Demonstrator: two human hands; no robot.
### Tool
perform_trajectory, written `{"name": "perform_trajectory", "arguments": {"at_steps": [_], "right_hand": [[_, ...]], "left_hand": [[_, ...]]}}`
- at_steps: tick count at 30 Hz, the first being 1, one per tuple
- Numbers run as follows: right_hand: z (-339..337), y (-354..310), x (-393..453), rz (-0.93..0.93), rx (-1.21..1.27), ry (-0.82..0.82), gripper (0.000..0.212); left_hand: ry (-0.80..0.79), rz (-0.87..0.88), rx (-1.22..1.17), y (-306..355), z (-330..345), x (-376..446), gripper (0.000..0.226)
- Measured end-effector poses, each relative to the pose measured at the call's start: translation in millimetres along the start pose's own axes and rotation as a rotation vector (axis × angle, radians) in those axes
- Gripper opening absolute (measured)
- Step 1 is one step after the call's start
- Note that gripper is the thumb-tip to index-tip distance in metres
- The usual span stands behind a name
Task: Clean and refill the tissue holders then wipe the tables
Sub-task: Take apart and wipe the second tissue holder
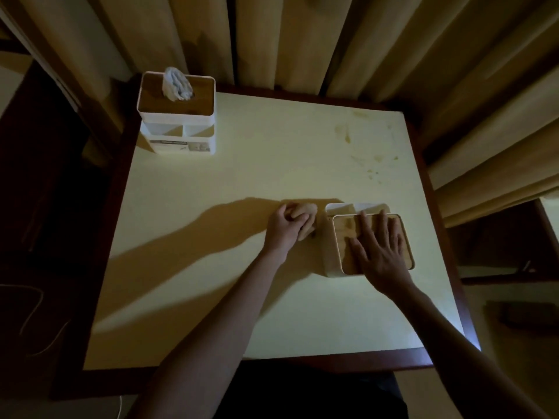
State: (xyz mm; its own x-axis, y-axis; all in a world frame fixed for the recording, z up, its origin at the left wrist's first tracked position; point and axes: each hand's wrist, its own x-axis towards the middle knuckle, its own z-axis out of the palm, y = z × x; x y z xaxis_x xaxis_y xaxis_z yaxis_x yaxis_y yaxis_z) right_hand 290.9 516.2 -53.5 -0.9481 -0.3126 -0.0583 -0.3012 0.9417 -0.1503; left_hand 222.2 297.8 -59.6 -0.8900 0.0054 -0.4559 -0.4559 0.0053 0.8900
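Cloth beside the near holder, right side of the bench

Left hand (286,226) grips a bunched cloth (307,217) just left of the tissue holder (331,252); right hand (382,251) lies flat, fingers straight, on its wooden lid (344,234).

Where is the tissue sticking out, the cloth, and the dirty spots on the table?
tissue (177,84): head view, its crumpled middle.
cloth (305,217): head view, bunched part beside left hand.
dirty spots (343,133): head view, largest smear.

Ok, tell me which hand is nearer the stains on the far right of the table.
Right. The right hand lies flat on the near holder's lid, below the stains; the left hand, gripping a cloth, sits farther left.
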Motion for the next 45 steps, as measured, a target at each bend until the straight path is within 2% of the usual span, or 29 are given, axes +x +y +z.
{"name": "perform_trajectory", "arguments": {"at_steps": [4,7,9,15,18,21,24,28,31,33,34,37,40,43,45], "right_hand": [[0,5,0,-0.047,-0.09,-0.035,0.04],[-2,5,1,-0.062,-0.094,-0.038,0.04],[-3,4,2,-0.067,-0.1,-0.03,0.042],[-10,-1,4,-0.022,-0.041,-0.029,0.051],[-12,-3,6,0.008,-0.007,-0.051,0.052],[-9,-4,4,0.07,-0.016,-0.109,0.043],[-7,-2,5,0.208,-0.043,-0.184,0.078],[-9,-4,3,0.122,-0.099,-0.262,0.06],[3,3,4,0.234,-0.093,-0.261,0.078],[7,3,7,0.316,-0.041,-0.229,0.082],[2,1,7,0.287,-0.026,-0.225,0.078],[-12,0,0,0.011,-0.09,-0.197,0.052],[-21,5,-1,-0.078,-0.144,-0.173,0.066],[-27,15,-6,-0.161,-0.114,-0.126,0.077],[-34,27,-8,-0.268,-0.117,-0.131,0.075]], "left_hand": [[-0.006,0.079,0.112,15,19,-2,0.03],[0.024,0.138,0.158,17,33,-24,0.016],[0.054,0.133,0.14,12,41,-49,0.005],[-0.039,0.052,0.207,-30,41,-111,0.006],[-0.037,0.01,0.198,-27,40,-96,0.004],[0.024,-0.043,0.15,-14,44,-49,0.015],[0.052,0.015,0.298,1,45,3,0.02],[0.006,0.086,0.433,4,45,21,0.023],[0.046,0.069,0.378,-15,55,-17,0.018],[0.03,0.104,0.339,-36,58,-53,0.01],[-0.008,0.14,0.344,-46,56,-69,0.005],[-0.167,0.124,0.405,-61,45,-94,0.015],[-0.262,-0.046,0.298,-56,32,-95,0.008],[-0.226,-0.24,0.006,-46,13,-92,0.018],[-0.155,-0.303,-0.06,-41,2,-86,0.022]]}}
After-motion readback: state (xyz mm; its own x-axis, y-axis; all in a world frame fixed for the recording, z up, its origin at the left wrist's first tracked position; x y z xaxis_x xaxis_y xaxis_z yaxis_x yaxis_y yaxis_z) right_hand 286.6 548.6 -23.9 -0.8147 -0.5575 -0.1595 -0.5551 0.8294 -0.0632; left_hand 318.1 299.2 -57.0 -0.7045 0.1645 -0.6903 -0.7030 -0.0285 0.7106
